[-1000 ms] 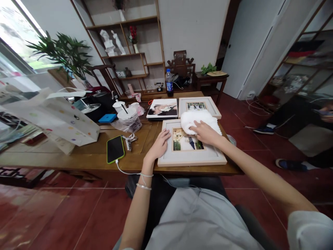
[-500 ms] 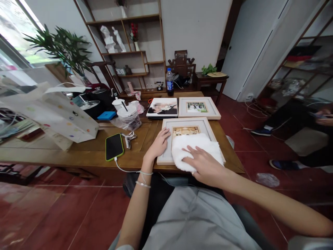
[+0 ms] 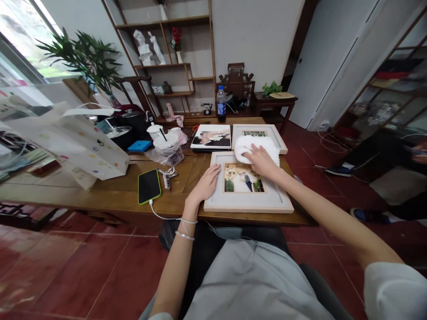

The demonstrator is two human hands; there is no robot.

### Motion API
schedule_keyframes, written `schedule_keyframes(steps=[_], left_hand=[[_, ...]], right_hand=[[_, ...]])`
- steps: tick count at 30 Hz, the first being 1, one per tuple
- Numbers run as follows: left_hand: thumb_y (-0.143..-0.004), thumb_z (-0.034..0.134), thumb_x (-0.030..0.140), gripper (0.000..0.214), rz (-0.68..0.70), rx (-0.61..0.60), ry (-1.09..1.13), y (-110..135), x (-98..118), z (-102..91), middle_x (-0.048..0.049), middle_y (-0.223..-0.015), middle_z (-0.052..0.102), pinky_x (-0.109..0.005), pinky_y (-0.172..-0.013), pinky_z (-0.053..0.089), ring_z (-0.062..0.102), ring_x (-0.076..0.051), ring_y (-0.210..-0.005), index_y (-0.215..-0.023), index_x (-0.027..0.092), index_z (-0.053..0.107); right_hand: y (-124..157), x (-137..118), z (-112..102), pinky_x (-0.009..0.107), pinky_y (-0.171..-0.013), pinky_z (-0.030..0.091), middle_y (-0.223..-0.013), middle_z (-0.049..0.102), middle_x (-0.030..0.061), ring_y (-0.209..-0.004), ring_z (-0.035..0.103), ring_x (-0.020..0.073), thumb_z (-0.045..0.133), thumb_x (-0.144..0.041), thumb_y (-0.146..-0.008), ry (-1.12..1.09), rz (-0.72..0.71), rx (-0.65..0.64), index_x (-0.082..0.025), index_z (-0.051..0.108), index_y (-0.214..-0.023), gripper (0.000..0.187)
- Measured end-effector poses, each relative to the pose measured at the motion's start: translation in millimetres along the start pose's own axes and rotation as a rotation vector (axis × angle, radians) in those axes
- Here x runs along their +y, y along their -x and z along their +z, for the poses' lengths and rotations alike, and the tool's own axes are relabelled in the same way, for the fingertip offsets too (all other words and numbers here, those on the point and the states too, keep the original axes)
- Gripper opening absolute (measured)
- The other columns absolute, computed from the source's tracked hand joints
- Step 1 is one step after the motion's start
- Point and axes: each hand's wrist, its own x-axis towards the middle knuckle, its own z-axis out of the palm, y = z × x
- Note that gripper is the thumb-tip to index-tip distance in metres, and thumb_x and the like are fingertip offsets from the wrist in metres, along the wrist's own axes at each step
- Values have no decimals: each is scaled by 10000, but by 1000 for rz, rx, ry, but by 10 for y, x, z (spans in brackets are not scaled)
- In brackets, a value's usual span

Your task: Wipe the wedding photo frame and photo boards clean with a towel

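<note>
A person sat at a wooden bench [image 3: 116, 198], both hands on a pale picture frame [image 3: 247, 202] that lay flat beside the near edge, close to the near right corner. The left hand [image 3: 206, 184] lay over the frame's left side, its fingers extended and gripping nothing visible. The right hand [image 3: 265, 163] rested on a fluffy white cloth [image 3: 240, 144], fingers loosely spread on top; whether they pinched any of it could not be told. The cloth covered the frame's far edge and overlapped a second frame [image 3: 274, 131] just beyond, toward the bench's right edge. Left of that lay a white-bordered photo print [image 3: 213, 137]. Nearer the front edge, a phone [image 3: 149, 186] trailed a white cable [image 3: 163, 217].

A hard push toward the body could slide the near frame over the front edge, especially if the left hand pressed lightly. The cloth might snag on the farther frame and shift it. The cable, passing close to the left wrist, could catch and drag the phone.
</note>
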Motion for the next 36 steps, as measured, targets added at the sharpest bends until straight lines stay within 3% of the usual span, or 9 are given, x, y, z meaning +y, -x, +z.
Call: schedule_keyframes(steps=[4,10,13,16,21,26,32,34,36], left_hand=[[-925,291,267,431,-27,-10,-21,-7,26,-12,-132,-1402,393,-424,-1118,230,301,-203,-1330,-1303,113,430],[-921,278,249,434,-27,-7,-44,-7,23,1,-137,-1397,392,-420,-1118,231,301,-206,-1327,-1304,107,425],[-911,263,201,440,-25,-9,-57,-3,16,8,-145,-1395,392,-415,-1120,229,290,-205,-1331,-1303,85,423],[-901,283,186,438,-34,-12,-49,1,7,8,-141,-1396,391,-412,-1119,230,281,-205,-1337,-1302,90,428],[-899,335,221,416,-16,-19,-10,7,2,-6,-127,-1393,404,-428,-1110,245,283,-214,-1336,-1283,123,461],[-894,313,193,416,-1,-20,-19,-4,3,-1,-130,-1381,419,-448,-1110,246,298,-221,-1329,-1271,118,473],[-868,323,145,435,-5,-18,-21,-9,-31,19,-113,-1390,410,-457,-1112,241,294,-220,-1334,-1278,144,470],[-862,329,139,441,-9,-24,-21,-8,-31,15,-113,-1393,407,-458,-1113,238,292,-221,-1335,-1281,144,466],[-858,335,137,441,-9,-24,-22,-8,-19,7,-113,-1391,408,-455,-1113,238,293,-220,-1334,-1277,142,470]], right_hand=[[53,-250,-68,471,-898,310,-1302,482,145,-1151,410,314,387,28,-723,-23,-108,-122,-154,524,-1168,500],[613,-897,-506,470,-875,363,-1306,470,162,-1126,453,318,414,-19,-729,-98,-267,-230,-167,523,-1182,488],[858,-1132,-724,515,-889,364,-1313,459,189,-1155,439,359,437,-37,-717,-128,-285,-261,-150,552,-1149,461],[985,-1206,-805,525,-953,329,-1357,424,177,-1224,376,359,456,-31,-692,-186,-335,-238,-136,569,-1122,457],[989,-1089,-653,518,-1025,255,-1404,383,126,-1300,280,325,465,-12,-658,-287,-415,-176,-168,584,-1120,503],[834,-780,-407,473,-1039,244,-1396,399,110,-1308,279,286,467,11,-625,-245,-382,-151,-175,579,-1122,542],[258,-281,-316,400,-881,378,-1185,558,159,-1080,516,282,433,-7,-701,-77,-121,-128,-165,574,-1104,456],[3,-218,-322,386,-864,381,-1169,555,181,-1077,511,290,430,-32,-732,-58,-71,-44,-138,550,-1137,436],[-232,-243,-297,402,-923,335,-1237,510,194,-1181,427,298,437,-40,-743,-54,-124,49,-123,543,-1141,420]])
